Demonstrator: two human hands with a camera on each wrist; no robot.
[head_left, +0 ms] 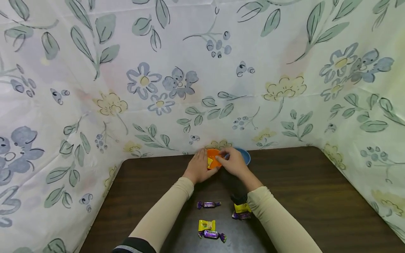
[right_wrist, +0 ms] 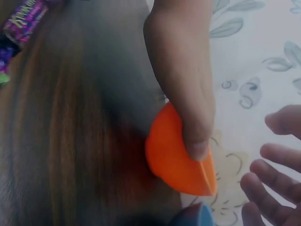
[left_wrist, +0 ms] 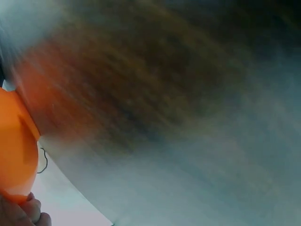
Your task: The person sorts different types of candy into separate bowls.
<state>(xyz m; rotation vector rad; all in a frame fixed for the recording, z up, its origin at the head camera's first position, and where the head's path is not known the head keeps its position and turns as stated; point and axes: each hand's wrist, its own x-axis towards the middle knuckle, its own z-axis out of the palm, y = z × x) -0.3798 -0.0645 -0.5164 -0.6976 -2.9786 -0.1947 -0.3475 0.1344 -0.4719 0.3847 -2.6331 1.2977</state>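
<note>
My left hand [head_left: 199, 165] grips an orange bowl [head_left: 213, 154] at the far edge of the table, its thumb against the bowl's side near the rim in the right wrist view. A yellow wrapped piece [head_left: 210, 162] lies inside the bowl. The same orange bowl [left_wrist: 18, 146] fills the left edge of the left wrist view. My right hand [head_left: 235, 162] hovers at the bowl's right side, and its fingers [right_wrist: 277, 174] are spread with nothing between them in the right wrist view. Behind that hand stands a blue bowl [head_left: 246, 156], partly hidden.
Nearer on the brown table [head_left: 294, 189] lie a purple wrapped candy [head_left: 209, 205], a yellow packet [head_left: 207, 225] beside another purple candy [head_left: 211, 234], and a yellow packet [head_left: 242, 208] with a purple candy [head_left: 242, 215] next to the right sleeve. A floral cloth [head_left: 190, 123] rises behind the table.
</note>
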